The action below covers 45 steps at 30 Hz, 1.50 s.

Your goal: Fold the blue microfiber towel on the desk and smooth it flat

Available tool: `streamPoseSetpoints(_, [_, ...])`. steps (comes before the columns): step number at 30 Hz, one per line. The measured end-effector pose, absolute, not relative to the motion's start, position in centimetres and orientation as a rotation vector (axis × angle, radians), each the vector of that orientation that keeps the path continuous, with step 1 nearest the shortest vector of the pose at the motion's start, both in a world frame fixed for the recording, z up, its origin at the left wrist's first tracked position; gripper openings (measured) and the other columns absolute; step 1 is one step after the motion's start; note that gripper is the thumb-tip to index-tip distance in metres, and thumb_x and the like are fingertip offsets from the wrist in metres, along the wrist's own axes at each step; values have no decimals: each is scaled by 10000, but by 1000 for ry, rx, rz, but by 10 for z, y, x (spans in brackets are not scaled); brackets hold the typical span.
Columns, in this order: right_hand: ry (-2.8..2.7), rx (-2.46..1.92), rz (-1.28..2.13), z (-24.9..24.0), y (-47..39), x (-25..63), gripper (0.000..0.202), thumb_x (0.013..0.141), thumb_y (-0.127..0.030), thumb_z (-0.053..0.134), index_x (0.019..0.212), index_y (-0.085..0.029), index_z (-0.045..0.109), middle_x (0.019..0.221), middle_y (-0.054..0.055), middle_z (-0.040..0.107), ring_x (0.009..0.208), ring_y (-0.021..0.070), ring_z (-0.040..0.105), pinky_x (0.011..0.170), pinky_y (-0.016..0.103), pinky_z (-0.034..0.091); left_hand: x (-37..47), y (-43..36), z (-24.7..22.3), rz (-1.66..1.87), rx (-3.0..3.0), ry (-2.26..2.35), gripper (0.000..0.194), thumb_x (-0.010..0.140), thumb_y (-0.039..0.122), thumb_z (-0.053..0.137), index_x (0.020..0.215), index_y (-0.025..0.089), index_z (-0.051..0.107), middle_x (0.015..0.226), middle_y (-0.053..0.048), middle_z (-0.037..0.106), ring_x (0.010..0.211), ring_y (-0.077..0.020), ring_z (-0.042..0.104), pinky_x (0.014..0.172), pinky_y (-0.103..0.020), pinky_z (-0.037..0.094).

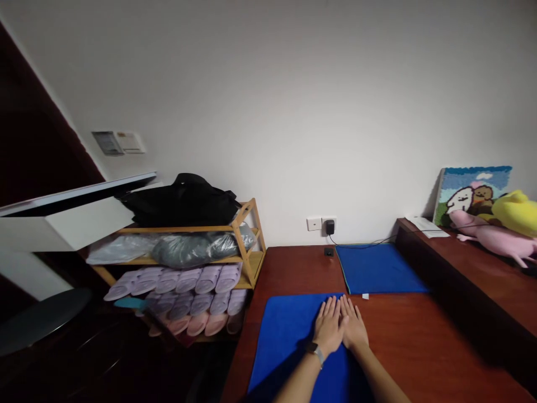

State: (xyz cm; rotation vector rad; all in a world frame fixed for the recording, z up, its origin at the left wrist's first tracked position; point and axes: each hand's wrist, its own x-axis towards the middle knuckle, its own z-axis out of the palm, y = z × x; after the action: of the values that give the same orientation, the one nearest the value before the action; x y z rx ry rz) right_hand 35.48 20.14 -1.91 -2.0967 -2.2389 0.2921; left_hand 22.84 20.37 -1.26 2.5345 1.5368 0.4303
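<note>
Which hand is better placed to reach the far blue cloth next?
Probably the right hand: it lies at the right edge of the near cloth, its fingertips closer to the far cloth. The left hand lies farther left, palm down on the near cloth.

No legible text or numbers.

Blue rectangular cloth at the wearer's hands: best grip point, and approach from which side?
I'd pinch the far left corner of the blue rectangular cloth, coming in from the left. It lies flat on the reddish-brown table, so a thin edge is likely the only hold. That corner is uncovered; the left hand and right hand are by the far right one.
</note>
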Motion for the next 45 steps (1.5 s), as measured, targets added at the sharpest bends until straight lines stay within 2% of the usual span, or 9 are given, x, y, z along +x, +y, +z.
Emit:
streamPoseSetpoints(4, [-2208, -2115, 266, -23, 202, 355, 646, 1011, -356, 157, 1616, -135, 198, 1699, 32, 130, 1576, 198, 102, 1272, 402, 76, 213, 200, -20, 404, 2484, 1576, 670, 1066, 532, 97, 1627, 198, 246, 1680, -58, 282, 1565, -203, 201, 1289, -454, 174])
streamPoseSetpoints(10, [-2136, -2156, 284, -29, 204, 353, 681, 1022, -437, 80, 1619, -113, 132, 1702, 17, 135, 1575, 178, 104, 1275, 384, 74, 72, 191, -13, 291, 2285, 2016, 782, 1029, 652, 186, 1608, 139, 300, 1674, -117, 257, 1556, -275, 223, 1271, -500, 212])
streamPoseSetpoints(16, [-2120, -2222, 298, -21, 207, 349, 669, 1021, -412, 117, 1619, -114, 144, 1703, 27, 147, 1572, 187, 134, 1274, 410, 101, 16, 184, -17, 326, 2222, 2167, 799, 1032, 637, 203, 1597, 81, 307, 1669, -145, 257, 1546, -267, 254, 1259, -454, 257])
streamPoseSetpoints(30, [-2085, -2150, 318, -19, 130, 351, 677, 1027, -459, 117, 1618, -135, 169, 1692, 10, 159, 1572, 193, 129, 1283, 418, 93, 22, 195, -13, 298, 2197, 2192, 784, 1028, 598, 200, 1579, 60, 345, 1651, -176, 286, 1537, -294, 275, 1249, -488, 247])
streamPoseSetpoints(33, [-2066, -2131, 346, -12, 131, 349, 675, 1026, -458, 120, 1617, -137, 172, 1689, 12, 166, 1572, 196, 127, 1284, 419, 91, 63, 192, -6, 425, 2247, 2207, 749, 1045, 558, 173, 1565, 59, 379, 1641, -177, 319, 1539, -289, 272, 1259, -484, 234])
streamPoseSetpoints(36, [-2060, -2131, 364, -5, 130, 348, 661, 1023, -427, 127, 1615, -142, 198, 1689, 16, 169, 1572, 207, 125, 1284, 429, 99, 140, 180, -6, 561, 2480, 1892, 687, 1061, 532, 181, 1588, 127, 353, 1661, -110, 304, 1548, -260, 249, 1264, -459, 255])
streamPoseSetpoints(40, [-2111, -2071, 365, -5, 130, 349, 641, 986, -339, 261, 1610, -193, 253, 1689, 11, 165, 1573, 231, 120, 1283, 455, 104, 225, 165, -16, 455, 2584, 1546, 661, 1064, 507, 174, 1614, 154, 276, 1670, -96, 259, 1551, -254, 233, 1263, -477, 279])
streamPoseSetpoints(42, [-2111, -2036, 363, -8, 132, 350, 646, 967, -309, 297, 1606, -219, 278, 1685, 7, 178, 1571, 237, 129, 1283, 462, 114, 235, 162, -20, 384, 2558, 1520, 660, 1064, 504, 146, 1611, 160, 281, 1659, -99, 280, 1545, -252, 250, 1268, -493, 271])
streamPoseSetpoints(45, [-2065, -2025, 364, -9, 135, 349, 625, 996, -350, 224, 1603, -216, 295, 1677, 2, 203, 1566, 233, 155, 1283, 462, 134, 207, 161, -22, 340, 2570, 1508, 649, 1061, 522, 162, 1618, 202, 257, 1663, -62, 265, 1545, -241, 244, 1277, -490, 254])
